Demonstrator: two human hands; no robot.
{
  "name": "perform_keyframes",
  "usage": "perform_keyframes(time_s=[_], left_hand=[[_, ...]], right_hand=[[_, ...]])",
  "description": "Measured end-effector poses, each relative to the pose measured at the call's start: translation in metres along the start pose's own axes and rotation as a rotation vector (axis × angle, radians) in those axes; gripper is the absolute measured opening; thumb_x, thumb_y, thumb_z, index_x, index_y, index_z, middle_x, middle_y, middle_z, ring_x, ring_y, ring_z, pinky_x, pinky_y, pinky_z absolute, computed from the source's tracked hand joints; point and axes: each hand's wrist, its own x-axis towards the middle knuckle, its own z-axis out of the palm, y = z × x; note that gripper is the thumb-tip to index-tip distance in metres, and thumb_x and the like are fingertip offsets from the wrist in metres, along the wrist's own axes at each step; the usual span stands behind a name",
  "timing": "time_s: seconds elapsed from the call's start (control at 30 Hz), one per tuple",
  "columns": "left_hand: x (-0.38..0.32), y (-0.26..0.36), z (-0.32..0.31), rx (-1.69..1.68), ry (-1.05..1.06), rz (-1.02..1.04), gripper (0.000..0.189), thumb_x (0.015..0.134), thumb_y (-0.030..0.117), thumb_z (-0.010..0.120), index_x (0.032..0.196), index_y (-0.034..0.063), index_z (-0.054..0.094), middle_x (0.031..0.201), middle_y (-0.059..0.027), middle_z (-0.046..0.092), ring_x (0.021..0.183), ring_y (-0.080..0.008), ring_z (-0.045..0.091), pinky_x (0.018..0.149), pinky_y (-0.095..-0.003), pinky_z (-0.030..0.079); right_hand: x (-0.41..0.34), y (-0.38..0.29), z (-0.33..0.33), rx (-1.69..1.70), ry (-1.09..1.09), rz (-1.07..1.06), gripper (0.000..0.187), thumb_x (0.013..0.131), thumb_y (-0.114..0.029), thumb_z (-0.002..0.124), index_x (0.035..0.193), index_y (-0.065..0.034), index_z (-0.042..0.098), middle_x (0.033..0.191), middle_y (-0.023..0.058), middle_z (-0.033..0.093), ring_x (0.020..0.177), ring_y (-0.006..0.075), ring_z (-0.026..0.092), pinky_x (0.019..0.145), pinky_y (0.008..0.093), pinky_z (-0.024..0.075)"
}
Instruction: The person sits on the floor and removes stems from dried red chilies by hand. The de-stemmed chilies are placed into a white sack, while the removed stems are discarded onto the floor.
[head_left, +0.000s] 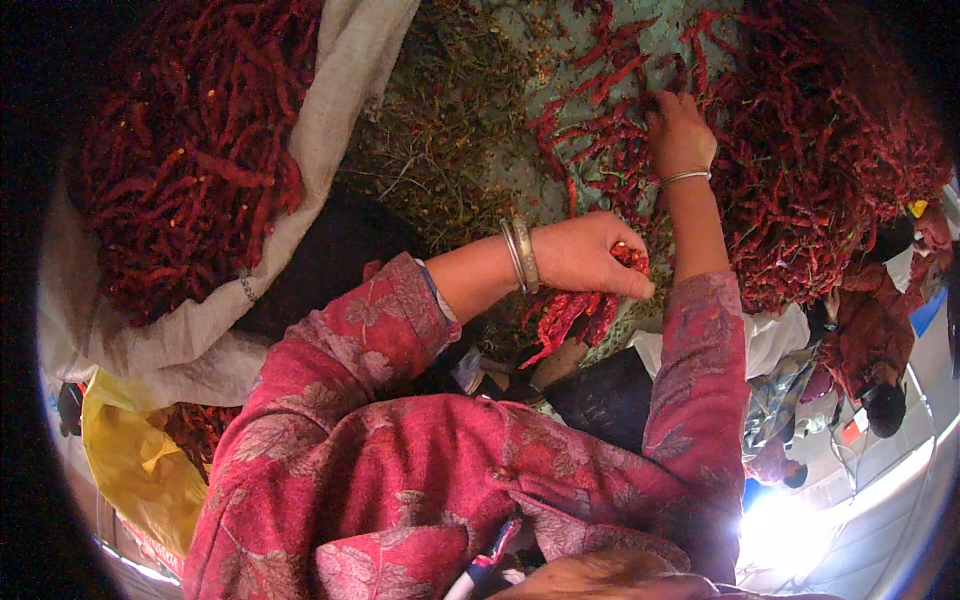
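My left hand (585, 251), with two bangles at its wrist, is closed around a bunch of dried red chillies (574, 319). Their wrinkled tips hang below the palm, and the stem ends show between thumb and forefinger. Farther out, my right hand (681, 135), wearing a thin bangle, reaches down to loose dried chillies (611, 139) strewn over a pale green surface (525, 161). Its fingertips touch a dark chilli there; whether they grip it is hidden. Patterned red sleeves cover both my forearms partway.
A large heap of dried chillies (817, 150) rises at the right. To the left, a whitish woven sack (330, 112) holds many more chillies. Stems and debris (442, 127) lie between. A yellow sack (135, 457) stands lower left. Other people (874, 337) are at the far right.
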Motion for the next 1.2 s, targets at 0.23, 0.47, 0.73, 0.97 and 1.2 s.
perform_keyframes(time_s=[0.23,0.47,0.73,0.97,1.2], left_hand=[[0.001,0.002,0.001,0.076,0.047,0.021,0.026,0.075,0.025,0.066,0.075,0.0003,0.061,0.061,-0.0008,0.056,0.059,-0.0071,0.048,0.056,-0.0265,0.042],[-0.002,0.005,0.001,0.080,0.040,0.016,0.021,0.078,0.023,0.064,0.080,0.0024,0.062,0.067,0.0006,0.058,0.063,-0.0062,0.050,0.059,-0.0248,0.043],[-0.002,0.010,-0.001,-0.161,0.211,0.060,0.017,0.079,0.017,0.062,0.084,0.0000,0.062,0.074,-0.0022,0.061,0.068,-0.0079,0.055,0.064,-0.0233,0.045],[-0.002,0.010,-0.004,-0.214,0.307,0.153,0.016,0.079,0.014,0.061,0.087,-0.0001,0.063,0.077,-0.0031,0.062,0.071,-0.0087,0.056,0.068,-0.0230,0.046],[-0.001,0.012,-0.007,-0.225,0.381,0.245,0.019,0.080,0.014,0.060,0.093,0.0002,0.063,0.083,-0.0040,0.063,0.074,-0.0083,0.056,0.073,-0.0236,0.046]], right_hand=[[-0.005,0.015,-0.032,0.262,0.341,-0.021,0.018,0.077,-0.017,0.064,0.095,-0.0141,0.062,0.090,0.0079,0.060,0.078,0.0280,0.061,0.065,0.0354,0.0507],[-0.022,0.019,-0.080,0.630,0.534,0.194,0.011,0.078,-0.007,0.064,0.089,-0.0026,0.066,0.085,0.0076,0.064,0.080,0.0177,0.060,0.074,0.0283,0.0476],[-0.058,0.007,-0.119,0.746,0.511,0.265,0.011,0.082,-0.003,0.059,0.091,0.0004,0.063,0.090,0.0060,0.064,0.082,0.0140,0.057,0.078,0.0267,0.0446],[-0.091,-0.007,-0.144,0.882,0.520,0.425,0.008,0.083,-0.003,0.058,0.089,0.0000,0.062,0.088,0.0018,0.060,0.074,0.0080,0.051,0.066,0.0212,0.0427],[-0.110,-0.018,-0.160,0.753,0.370,0.323,0.009,0.081,0.000,0.058,0.089,0.0009,0.061,0.087,0.0036,0.061,0.075,0.0106,0.053,0.069,0.0224,0.0428]])
